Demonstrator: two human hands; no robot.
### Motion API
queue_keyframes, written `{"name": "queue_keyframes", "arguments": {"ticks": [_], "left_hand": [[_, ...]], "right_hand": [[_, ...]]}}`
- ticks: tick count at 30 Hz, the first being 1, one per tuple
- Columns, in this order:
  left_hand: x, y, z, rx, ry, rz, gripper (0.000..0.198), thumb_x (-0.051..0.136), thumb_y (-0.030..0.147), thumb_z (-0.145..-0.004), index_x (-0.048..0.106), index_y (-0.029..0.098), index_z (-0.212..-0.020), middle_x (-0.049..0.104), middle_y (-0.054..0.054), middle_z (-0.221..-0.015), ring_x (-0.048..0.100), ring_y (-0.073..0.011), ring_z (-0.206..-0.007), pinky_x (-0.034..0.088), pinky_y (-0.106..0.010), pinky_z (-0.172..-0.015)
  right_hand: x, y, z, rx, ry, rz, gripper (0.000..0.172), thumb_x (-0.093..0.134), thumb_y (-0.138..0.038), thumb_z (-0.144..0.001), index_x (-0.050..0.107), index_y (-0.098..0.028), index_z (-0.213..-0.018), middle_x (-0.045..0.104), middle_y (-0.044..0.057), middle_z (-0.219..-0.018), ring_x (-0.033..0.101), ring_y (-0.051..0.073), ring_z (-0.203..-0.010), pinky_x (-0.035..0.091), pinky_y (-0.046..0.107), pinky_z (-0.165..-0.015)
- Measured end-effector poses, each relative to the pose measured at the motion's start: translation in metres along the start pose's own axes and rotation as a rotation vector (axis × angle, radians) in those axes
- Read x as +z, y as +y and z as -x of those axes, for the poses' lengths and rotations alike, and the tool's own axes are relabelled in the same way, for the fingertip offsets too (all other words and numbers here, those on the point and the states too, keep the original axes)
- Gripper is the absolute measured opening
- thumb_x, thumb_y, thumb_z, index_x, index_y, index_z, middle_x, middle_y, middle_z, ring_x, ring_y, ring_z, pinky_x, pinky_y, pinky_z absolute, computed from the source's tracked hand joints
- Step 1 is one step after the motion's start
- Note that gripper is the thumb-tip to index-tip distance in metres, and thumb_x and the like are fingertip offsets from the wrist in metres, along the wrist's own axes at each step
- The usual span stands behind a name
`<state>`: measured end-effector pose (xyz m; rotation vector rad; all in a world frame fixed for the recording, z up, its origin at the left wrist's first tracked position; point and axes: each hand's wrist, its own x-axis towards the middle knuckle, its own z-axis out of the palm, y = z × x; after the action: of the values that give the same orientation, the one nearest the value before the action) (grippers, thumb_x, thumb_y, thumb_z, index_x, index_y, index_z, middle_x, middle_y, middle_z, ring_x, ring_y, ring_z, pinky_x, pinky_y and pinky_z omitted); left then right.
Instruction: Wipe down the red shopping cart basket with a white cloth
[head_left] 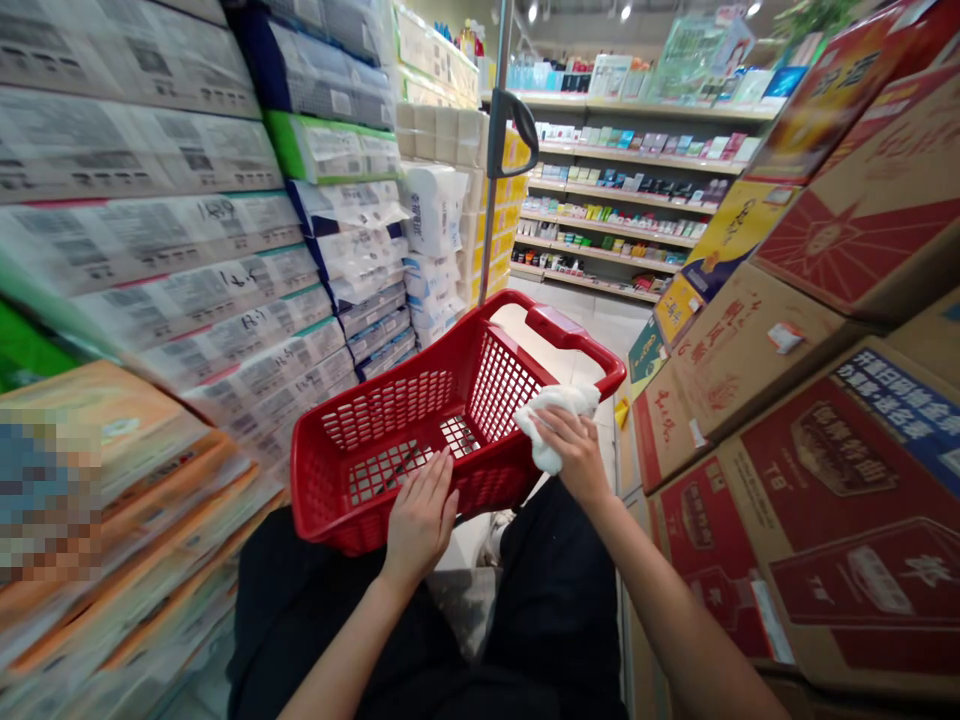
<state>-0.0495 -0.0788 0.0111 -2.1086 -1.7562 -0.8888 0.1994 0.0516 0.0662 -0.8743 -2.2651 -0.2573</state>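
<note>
A red plastic rolling shopping basket (375,420) with lattice walls sits at a slant in front of my knees. Its long pull rod ends in a black handle (512,135), and a red carry handle (574,330) curves at its right end. My left hand (424,510) lies on the near rim, fingers stretched out flat over the edge. In my right hand (571,445) is a bunched white cloth (541,425), pressed to the basket's rim at the right corner, close to the carry handle. The cloth hides that corner.
Stacked tissue packs (202,240) rise on the left, with orange packs (150,540) nearer. Cardboard cartons (817,480) stand piled close on the right. Shelves of small boxed goods (622,190) line the back. Pale floor shows beyond the basket.
</note>
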Motion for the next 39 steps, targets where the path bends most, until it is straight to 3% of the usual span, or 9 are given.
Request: {"name": "queue_keyframes", "arguments": {"ticks": [4, 8, 13, 18, 22, 25, 28, 35, 39], "left_hand": [[0.0, 0.003, 0.001, -0.042, 0.002, 0.037, 0.059, 0.039, 0.026, -0.098, 0.023, 0.021, -0.154, 0.043, -0.009, -0.151, 0.042, -0.0245, -0.139, 0.036, -0.044, -0.111], [0.0, 0.004, 0.004, -0.087, 0.017, 0.058, 0.057, 0.037, 0.026, -0.098, 0.025, 0.022, -0.153, 0.044, -0.01, -0.15, 0.044, -0.0244, -0.138, 0.037, -0.045, -0.109], [0.002, 0.003, 0.006, -0.09, 0.028, 0.066, 0.054, 0.035, 0.026, -0.098, 0.03, 0.02, -0.152, 0.048, -0.011, -0.147, 0.046, -0.0247, -0.136, 0.037, -0.045, -0.11], [0.0, 0.005, 0.005, -0.093, 0.008, 0.071, 0.055, 0.035, 0.026, -0.099, 0.025, 0.022, -0.153, 0.045, -0.009, -0.15, 0.044, -0.0241, -0.138, 0.038, -0.045, -0.11], [0.0, 0.006, 0.004, -0.095, 0.004, 0.077, 0.056, 0.035, 0.027, -0.099, 0.024, 0.023, -0.153, 0.044, -0.008, -0.151, 0.043, -0.0239, -0.138, 0.038, -0.045, -0.11], [0.001, 0.006, 0.004, -0.098, 0.002, 0.083, 0.056, 0.035, 0.026, -0.099, 0.024, 0.022, -0.154, 0.044, -0.008, -0.151, 0.042, -0.0242, -0.139, 0.037, -0.046, -0.11], [0.002, 0.006, 0.004, -0.103, 0.009, 0.088, 0.056, 0.035, 0.026, -0.099, 0.023, 0.022, -0.154, 0.044, -0.008, -0.151, 0.041, -0.0242, -0.139, 0.036, -0.045, -0.111], [0.003, 0.0, 0.008, -0.094, -0.008, 0.062, 0.051, 0.034, 0.026, -0.099, 0.035, 0.017, -0.149, 0.048, -0.012, -0.148, 0.042, -0.0242, -0.139, 0.034, -0.044, -0.112], [0.001, 0.002, 0.008, -0.085, -0.031, 0.032, 0.049, 0.033, 0.026, -0.099, 0.039, 0.013, -0.146, 0.048, -0.013, -0.148, 0.041, -0.0231, -0.14, 0.034, -0.043, -0.113]], "right_hand": [[-0.004, -0.001, -0.006, 0.15, 0.106, -0.007, 0.037, 0.047, -0.017, -0.096, 0.061, -0.028, -0.129, 0.066, 0.005, -0.127, 0.053, 0.023, -0.125, 0.031, 0.039, -0.101], [0.035, -0.06, -0.002, 0.242, 0.118, -0.077, 0.044, 0.047, -0.01, -0.092, 0.06, -0.025, -0.131, 0.066, 0.007, -0.127, 0.052, 0.025, -0.124, 0.034, 0.039, -0.1], [0.07, -0.117, 0.009, 0.115, -0.023, -0.179, 0.048, 0.052, -0.013, -0.092, 0.054, -0.026, -0.137, 0.062, 0.006, -0.132, 0.05, 0.024, -0.128, 0.036, 0.036, -0.1], [0.039, -0.069, 0.007, -0.029, -0.047, -0.117, 0.043, 0.043, -0.015, -0.097, 0.055, -0.027, -0.137, 0.062, 0.005, -0.134, 0.052, 0.021, -0.127, 0.037, 0.035, -0.097], [0.002, -0.004, 0.001, 0.005, 0.034, 0.007, 0.04, 0.045, -0.017, -0.097, 0.056, -0.027, -0.135, 0.063, 0.006, -0.132, 0.053, 0.023, -0.125, 0.037, 0.038, -0.097], [-0.006, 0.013, 0.001, 0.075, 0.1, 0.058, 0.041, 0.047, -0.018, -0.096, 0.056, -0.027, -0.135, 0.063, 0.006, -0.132, 0.053, 0.025, -0.126, 0.037, 0.04, -0.099], [0.01, -0.01, 0.005, 0.164, 0.16, 0.045, 0.045, 0.045, -0.015, -0.095, 0.054, -0.026, -0.137, 0.062, 0.008, -0.133, 0.05, 0.026, -0.128, 0.036, 0.043, -0.099], [0.067, -0.119, 0.015, 0.118, 0.063, -0.186, 0.042, 0.05, -0.017, -0.095, 0.054, -0.025, -0.136, 0.062, 0.006, -0.134, 0.05, 0.025, -0.125, 0.036, 0.039, -0.098], [0.065, -0.112, 0.013, 0.004, 0.029, -0.16, 0.039, 0.051, -0.02, -0.097, 0.055, -0.028, -0.135, 0.064, 0.003, -0.131, 0.053, 0.022, -0.122, 0.034, 0.037, -0.096]]}}
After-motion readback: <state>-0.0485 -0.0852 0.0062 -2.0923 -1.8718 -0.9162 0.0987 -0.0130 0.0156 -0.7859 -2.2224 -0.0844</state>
